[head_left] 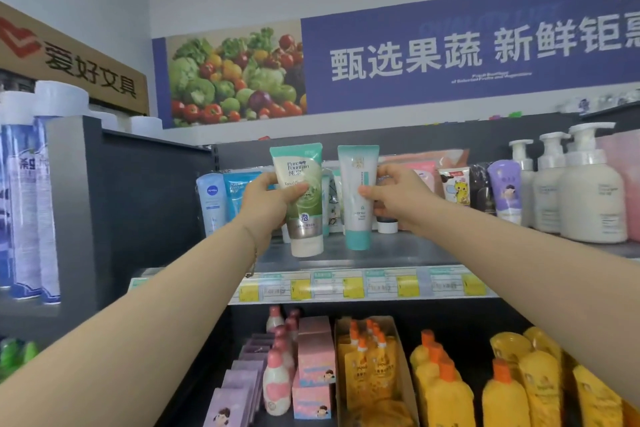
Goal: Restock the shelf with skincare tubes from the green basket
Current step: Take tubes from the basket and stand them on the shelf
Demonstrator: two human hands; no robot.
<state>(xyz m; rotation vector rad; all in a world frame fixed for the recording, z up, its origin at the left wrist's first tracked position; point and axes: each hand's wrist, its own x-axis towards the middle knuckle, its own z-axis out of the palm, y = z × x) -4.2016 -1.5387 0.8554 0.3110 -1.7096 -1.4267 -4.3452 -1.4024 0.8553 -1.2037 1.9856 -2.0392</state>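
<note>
My left hand grips a green and white Pure Fountain tube, cap down, held above the front of the top shelf. My right hand grips a white and teal tube, also cap down, its cap just above the shelf board. Behind them stand several tubes, among them a blue Nivea tube and a bright blue tube at the left. The green basket is out of view.
White pump bottles and a purple tube fill the shelf's right side. A dark side panel bounds it on the left. Price tags line the front edge. Below sit pink bottles and yellow pouches.
</note>
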